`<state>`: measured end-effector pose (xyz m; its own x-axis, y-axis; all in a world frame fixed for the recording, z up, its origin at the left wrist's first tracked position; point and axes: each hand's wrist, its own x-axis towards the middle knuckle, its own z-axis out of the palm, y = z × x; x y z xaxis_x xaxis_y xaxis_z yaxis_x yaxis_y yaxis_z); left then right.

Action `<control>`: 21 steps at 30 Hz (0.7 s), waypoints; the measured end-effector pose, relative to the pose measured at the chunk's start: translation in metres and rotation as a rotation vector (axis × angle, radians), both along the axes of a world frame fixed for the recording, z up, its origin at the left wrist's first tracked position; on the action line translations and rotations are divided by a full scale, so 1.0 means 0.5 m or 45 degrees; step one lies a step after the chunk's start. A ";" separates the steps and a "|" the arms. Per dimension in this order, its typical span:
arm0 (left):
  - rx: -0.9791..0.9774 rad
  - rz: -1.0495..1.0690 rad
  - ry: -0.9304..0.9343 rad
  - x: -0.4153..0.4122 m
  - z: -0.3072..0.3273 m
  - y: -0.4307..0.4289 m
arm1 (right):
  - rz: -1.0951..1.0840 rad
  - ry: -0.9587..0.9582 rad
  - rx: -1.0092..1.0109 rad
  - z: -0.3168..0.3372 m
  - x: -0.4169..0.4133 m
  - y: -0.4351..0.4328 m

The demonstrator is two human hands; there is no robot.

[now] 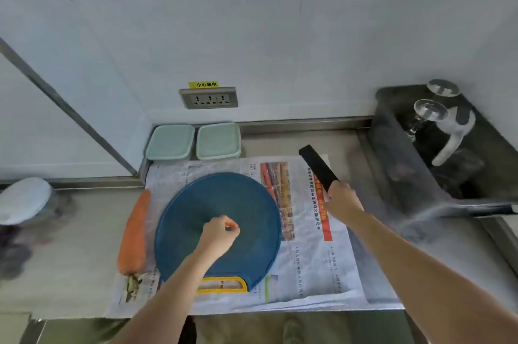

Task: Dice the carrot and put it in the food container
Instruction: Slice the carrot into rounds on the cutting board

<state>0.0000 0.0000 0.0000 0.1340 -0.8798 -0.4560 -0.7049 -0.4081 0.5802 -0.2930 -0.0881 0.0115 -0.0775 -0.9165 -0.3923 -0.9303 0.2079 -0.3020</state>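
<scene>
Gripping the black knife [318,167], the right hand [343,199] wraps its fingers round the handle, flat blade angled away over the newspaper [322,259]. Left hand [220,233] hovers fisted, holding nothing, above the round, textured blue cutting board [196,203]. Long tapered carrot [134,234] lies whole just left of it; two pale-green lidded food containers [171,143] sit by the wall.

L forearm comes up from bottom centre, bare, wrist approx straight, & the L hand [220,234] is curled into a loose fist, knuckles up, thumb against the index finger, nothing seen in it. R arm reaches in from lower right, bare & nearly straight, further fwd than the L. R hand [343,199] is wrapped round the near end of a black knife [318,167], back of hand up, w/ the far end pointing away & to the left.
</scene>
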 end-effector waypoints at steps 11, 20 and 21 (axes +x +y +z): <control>0.121 -0.063 -0.291 -0.028 -0.010 -0.001 | -0.122 -0.106 -0.028 0.018 -0.001 -0.032; -0.114 0.237 -0.008 -0.009 0.016 0.006 | 0.182 -0.422 -0.088 0.055 0.111 0.015; -0.197 0.323 -0.049 0.010 0.025 0.005 | 0.216 -0.435 -0.059 0.055 0.128 0.025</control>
